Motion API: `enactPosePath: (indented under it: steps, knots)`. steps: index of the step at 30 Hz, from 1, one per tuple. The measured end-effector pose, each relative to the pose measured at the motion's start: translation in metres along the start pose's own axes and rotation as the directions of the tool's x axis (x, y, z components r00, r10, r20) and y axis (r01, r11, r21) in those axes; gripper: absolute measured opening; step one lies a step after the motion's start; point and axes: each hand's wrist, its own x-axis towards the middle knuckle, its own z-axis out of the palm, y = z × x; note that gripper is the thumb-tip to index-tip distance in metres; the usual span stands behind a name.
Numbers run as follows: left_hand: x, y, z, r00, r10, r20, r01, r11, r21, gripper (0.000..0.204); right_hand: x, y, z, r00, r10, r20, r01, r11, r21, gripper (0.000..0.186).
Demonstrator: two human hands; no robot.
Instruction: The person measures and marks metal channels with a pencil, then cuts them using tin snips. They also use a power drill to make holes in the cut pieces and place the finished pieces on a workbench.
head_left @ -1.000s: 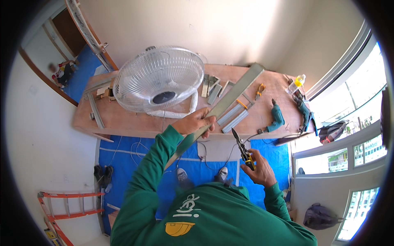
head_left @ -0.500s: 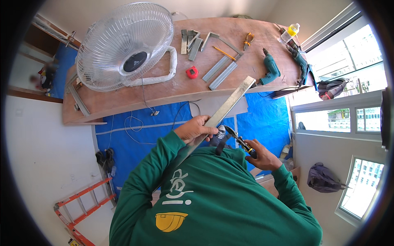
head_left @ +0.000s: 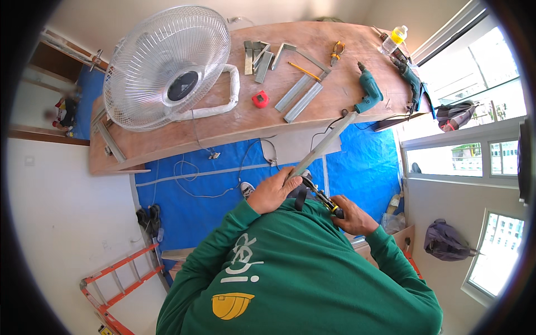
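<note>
My left hand [head_left: 273, 191] is closed around a long, thin galvanized metal channel [head_left: 325, 144], which slants up and away to the right toward the table's front edge. In my right hand [head_left: 355, 216] is a pair of snips [head_left: 324, 197] with black and yellow handles. Their jaw end points up and left, close to the channel beside my left fingers. Whether the jaws touch the metal cannot be made out. My left hand hides the channel's near part.
Ahead, a wooden table [head_left: 184, 127] holds a large fan [head_left: 167, 61], red tape measure [head_left: 260, 99], pencil [head_left: 304, 71], pliers [head_left: 337, 51], cut metal pieces [head_left: 303, 102], a teal drill [head_left: 369, 90] and a bottle [head_left: 397, 37]. Cords cross the blue floor sheet [head_left: 223, 184]. An orange ladder [head_left: 120, 279] stands left.
The channel has turned so a narrower side shows, and its near end no longer shows along my left forearm. My left hand has moved slightly down; the snips sit closer to it.
</note>
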Motion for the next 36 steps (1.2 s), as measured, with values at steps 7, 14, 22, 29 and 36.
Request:
enactPosePath:
  steps: [7,14,22,29,36]
  knots:
    - [0.000,-0.012,0.013,0.979,0.099,-0.178,-0.087,0.993,0.074,0.071,0.005,0.001,-0.001,0.999,-0.015,0.036,0.012,0.997,0.080,0.062]
    - [0.002,-0.004,-0.005,0.959,0.146,-0.244,-0.110,0.982,0.157,0.068,0.013,-0.008,-0.001,1.000,-0.019,0.010,0.018,0.999,0.039,0.069]
    - [-0.001,-0.006,-0.031,0.946,0.210,-0.248,-0.153,0.961,0.230,0.068,0.029,-0.026,0.000,0.998,-0.054,-0.041,0.054,0.998,0.011,0.067]
    - [0.001,-0.010,-0.040,0.925,0.274,-0.262,-0.199,0.940,0.279,0.066,0.040,-0.042,0.003,0.990,-0.100,-0.098,0.101,0.995,0.010,0.069]
    - [-0.003,-0.001,-0.052,0.921,0.281,-0.271,-0.201,0.936,0.288,0.067,0.035,-0.042,0.011,0.991,-0.073,-0.116,0.074,0.997,0.005,0.066]
